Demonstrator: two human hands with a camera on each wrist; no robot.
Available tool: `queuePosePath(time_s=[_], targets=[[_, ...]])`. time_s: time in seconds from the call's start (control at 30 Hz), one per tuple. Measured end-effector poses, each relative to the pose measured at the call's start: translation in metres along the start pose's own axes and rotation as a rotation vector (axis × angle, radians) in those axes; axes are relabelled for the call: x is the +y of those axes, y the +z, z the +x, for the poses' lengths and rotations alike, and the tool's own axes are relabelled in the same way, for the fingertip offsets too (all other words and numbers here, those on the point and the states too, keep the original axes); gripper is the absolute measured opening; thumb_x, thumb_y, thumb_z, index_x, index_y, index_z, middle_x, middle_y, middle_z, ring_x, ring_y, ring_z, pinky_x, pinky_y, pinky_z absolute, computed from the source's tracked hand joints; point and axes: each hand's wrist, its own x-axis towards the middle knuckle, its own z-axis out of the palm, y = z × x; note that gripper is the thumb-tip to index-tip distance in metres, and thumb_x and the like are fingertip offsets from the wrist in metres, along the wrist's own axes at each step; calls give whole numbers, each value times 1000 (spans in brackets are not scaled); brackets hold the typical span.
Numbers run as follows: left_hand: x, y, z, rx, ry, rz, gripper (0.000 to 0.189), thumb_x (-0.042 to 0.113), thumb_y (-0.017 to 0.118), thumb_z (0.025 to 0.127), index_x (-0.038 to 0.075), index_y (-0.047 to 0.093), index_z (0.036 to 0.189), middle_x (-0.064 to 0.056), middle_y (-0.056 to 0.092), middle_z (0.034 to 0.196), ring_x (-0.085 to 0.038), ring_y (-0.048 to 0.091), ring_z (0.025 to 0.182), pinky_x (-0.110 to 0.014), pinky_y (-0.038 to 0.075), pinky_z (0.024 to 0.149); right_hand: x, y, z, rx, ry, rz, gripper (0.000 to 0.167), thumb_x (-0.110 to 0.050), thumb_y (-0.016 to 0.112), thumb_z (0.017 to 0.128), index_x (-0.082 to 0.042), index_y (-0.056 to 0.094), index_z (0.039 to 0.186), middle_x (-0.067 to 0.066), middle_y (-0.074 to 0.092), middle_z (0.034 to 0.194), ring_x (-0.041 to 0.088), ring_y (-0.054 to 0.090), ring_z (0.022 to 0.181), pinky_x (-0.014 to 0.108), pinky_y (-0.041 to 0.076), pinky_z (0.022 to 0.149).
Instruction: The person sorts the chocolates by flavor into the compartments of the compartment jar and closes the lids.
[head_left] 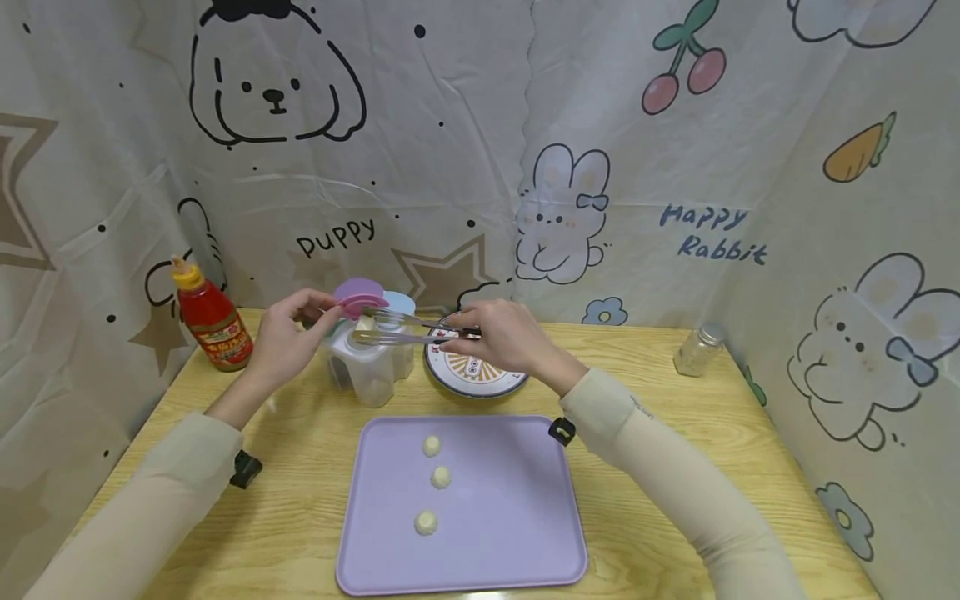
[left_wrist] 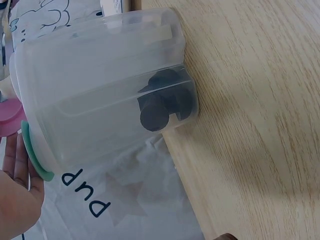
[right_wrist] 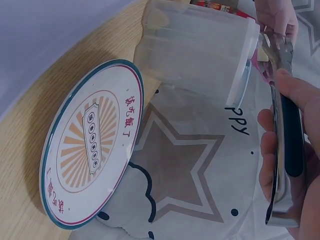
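Note:
My left hand (head_left: 296,329) pinches the edge of a pink flip lid (head_left: 362,305) raised on a clear compartmented container (head_left: 372,375). In my right hand (head_left: 498,333) are metal tongs (right_wrist: 287,135) with dark grips, pointing left over the container's top. A small pale piece (right_wrist: 262,54) shows by the tong tips, close to the pink lid. Purple (head_left: 358,288), light blue (head_left: 400,302) and green (left_wrist: 33,155) lids sit around the container's top. Dark rounded pieces (left_wrist: 162,102) lie at the bottom of one compartment.
A lilac tray (head_left: 510,500) in front bears three pale round pieces (head_left: 441,477). Behind the tongs lies a patterned plate (head_left: 480,382). A red sauce bottle (head_left: 216,321) stands at the left, a small glass shaker (head_left: 699,350) at the back right. Printed cloth (head_left: 465,108) hangs around the table.

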Motion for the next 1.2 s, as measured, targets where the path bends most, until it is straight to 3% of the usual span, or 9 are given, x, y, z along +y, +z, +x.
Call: queuePosePath(time_s=[0.17,0.33,0.6,0.7,0.83,1.0,1.2], targets=[[2,0,0,3,10,-12,19,19,70,103,2,74,111,-14,72,96,1,56,78,-13,42,70,-1,-4,-8,6,12,8,40,-46,78,94,-20,79,124,-2,72,91,9,56,67,25,40,58],[1,1,1,3,13,-13,18,18,71,102,3,74,111,-15,73,97,1,56,78,-14,43,70,0,-12,-31,14,21,32,42,-45,81,91,-17,80,122,-1,78,100,6,58,67,23,43,58],[1,1,1,0,0,0,20,19,70,102,2,73,112,-12,72,97,-1,56,78,-14,43,69,7,-14,-77,6,1,12,40,-44,84,88,-17,82,117,-4,73,84,1,46,61,20,37,55],[1,1,1,2,1,1,20,19,70,103,2,73,112,-9,71,97,-1,56,78,-14,43,69,9,-12,-94,-4,-10,-5,39,-45,84,87,-17,82,114,-4,74,88,-1,45,61,18,38,55],[-1,1,0,7,1,-2,20,19,70,103,2,73,112,-4,70,95,-1,56,78,-14,44,69,10,-7,-116,-17,-10,6,39,-47,83,88,-18,82,114,-5,77,94,-5,46,62,16,39,56],[-2,1,1,6,3,-4,20,20,70,102,2,73,112,3,68,94,0,56,78,-14,44,69,13,8,-140,-28,-13,31,35,-47,83,88,-19,83,108,-8,71,82,-8,42,61,13,35,53],[-3,1,1,3,0,-5,21,21,70,103,2,73,112,-3,69,95,-1,56,79,-14,43,69,13,30,-161,-82,-30,50,34,-49,81,89,-19,83,106,-9,70,81,-9,42,63,11,35,54]])
